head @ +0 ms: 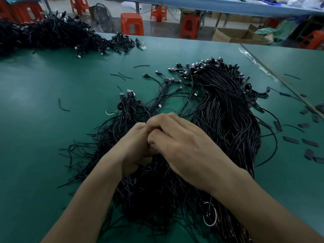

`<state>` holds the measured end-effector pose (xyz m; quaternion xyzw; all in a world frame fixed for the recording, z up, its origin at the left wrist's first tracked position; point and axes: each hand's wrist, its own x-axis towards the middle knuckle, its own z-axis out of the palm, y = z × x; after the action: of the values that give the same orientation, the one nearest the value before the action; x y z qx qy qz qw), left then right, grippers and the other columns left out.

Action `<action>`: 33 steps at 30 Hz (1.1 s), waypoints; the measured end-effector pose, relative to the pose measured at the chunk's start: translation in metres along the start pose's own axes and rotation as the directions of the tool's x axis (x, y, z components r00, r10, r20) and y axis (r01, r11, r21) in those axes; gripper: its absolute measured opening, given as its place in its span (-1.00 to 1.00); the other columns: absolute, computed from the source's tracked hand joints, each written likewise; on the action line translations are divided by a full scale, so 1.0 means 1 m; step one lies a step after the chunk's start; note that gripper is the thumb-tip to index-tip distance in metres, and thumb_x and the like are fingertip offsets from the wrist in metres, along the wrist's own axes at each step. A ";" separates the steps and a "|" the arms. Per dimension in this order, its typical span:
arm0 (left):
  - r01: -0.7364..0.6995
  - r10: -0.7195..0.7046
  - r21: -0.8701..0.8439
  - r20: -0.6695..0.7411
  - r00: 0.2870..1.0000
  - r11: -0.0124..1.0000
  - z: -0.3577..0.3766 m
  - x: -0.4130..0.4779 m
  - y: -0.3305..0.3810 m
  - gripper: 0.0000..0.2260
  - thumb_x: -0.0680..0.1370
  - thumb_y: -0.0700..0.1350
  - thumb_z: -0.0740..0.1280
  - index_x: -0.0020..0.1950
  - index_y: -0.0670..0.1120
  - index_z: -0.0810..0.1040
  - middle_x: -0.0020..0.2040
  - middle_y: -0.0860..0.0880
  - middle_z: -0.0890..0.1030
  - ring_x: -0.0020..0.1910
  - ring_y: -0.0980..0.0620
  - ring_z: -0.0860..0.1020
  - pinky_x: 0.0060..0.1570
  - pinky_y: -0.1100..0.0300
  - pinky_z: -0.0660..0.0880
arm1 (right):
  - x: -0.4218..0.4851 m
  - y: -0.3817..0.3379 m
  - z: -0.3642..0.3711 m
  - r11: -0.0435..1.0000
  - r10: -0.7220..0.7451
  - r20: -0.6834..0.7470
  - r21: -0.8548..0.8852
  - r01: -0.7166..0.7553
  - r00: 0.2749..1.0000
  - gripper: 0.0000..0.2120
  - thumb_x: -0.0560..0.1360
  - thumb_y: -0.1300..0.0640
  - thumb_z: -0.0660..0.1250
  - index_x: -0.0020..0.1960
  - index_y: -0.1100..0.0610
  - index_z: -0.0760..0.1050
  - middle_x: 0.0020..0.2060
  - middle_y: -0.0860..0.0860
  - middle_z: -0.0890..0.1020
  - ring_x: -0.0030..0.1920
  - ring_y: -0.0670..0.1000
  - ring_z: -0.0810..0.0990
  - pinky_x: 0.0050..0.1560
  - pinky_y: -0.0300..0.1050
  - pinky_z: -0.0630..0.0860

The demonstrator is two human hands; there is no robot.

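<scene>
left hand (135, 151) and right hand (180, 142) curled together over thin black cables (219, 109); grip cannot be told; smooth green tabletop (52, 137).

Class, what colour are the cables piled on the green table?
The cables are black, with silver-tipped plugs at their ends. This shows best in the head view.

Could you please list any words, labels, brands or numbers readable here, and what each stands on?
None can be read. The black cables, the cardboard box, the orange stools and the green table show no legible print; the flat black pieces at the right are too blurred to tell.
</scene>
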<state>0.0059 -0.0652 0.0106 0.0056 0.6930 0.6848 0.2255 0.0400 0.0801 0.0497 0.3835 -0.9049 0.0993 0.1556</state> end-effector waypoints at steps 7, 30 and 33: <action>0.170 -0.155 -0.189 0.091 0.984 0.967 0.000 0.003 -0.003 -0.50 0.61 0.30 0.11 -0.38 -0.01 0.36 -0.50 0.04 0.24 -0.60 0.12 0.13 -0.62 0.40 0.07 | 0.002 0.004 0.004 0.970 0.184 0.083 0.143 -0.195 0.979 -0.84 0.52 0.35 0.37 0.03 0.15 0.51 0.05 0.00 0.47 -0.08 -0.06 0.46 -0.13 -0.07 0.55; -0.203 0.122 0.171 0.392 0.912 0.964 0.008 -0.001 0.005 -0.64 0.52 -0.54 0.25 -0.09 -0.05 0.44 -0.42 0.26 0.58 -0.45 0.39 0.53 -0.45 0.52 0.40 | -0.005 0.025 -0.006 0.991 0.006 0.068 0.134 -0.015 0.998 -0.83 0.54 0.15 0.39 0.12 0.11 0.59 -0.13 -0.01 0.59 -0.12 0.06 0.57 -0.17 0.12 0.56; -0.208 0.123 0.192 0.379 0.917 0.959 0.008 0.000 0.004 -0.66 0.51 -0.53 0.25 -0.14 -0.07 0.45 -0.46 0.22 0.57 -0.48 0.35 0.52 -0.45 0.49 0.40 | -0.004 0.026 -0.004 0.993 0.001 0.089 0.115 -0.011 0.996 -0.88 0.54 0.16 0.37 0.07 0.13 0.58 -0.16 -0.01 0.60 -0.13 0.07 0.55 -0.13 0.12 0.56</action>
<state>0.0068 -0.0571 0.0149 0.2168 0.7102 0.6044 0.2886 0.0249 0.1017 0.0509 0.3930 -0.9050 0.1345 0.0924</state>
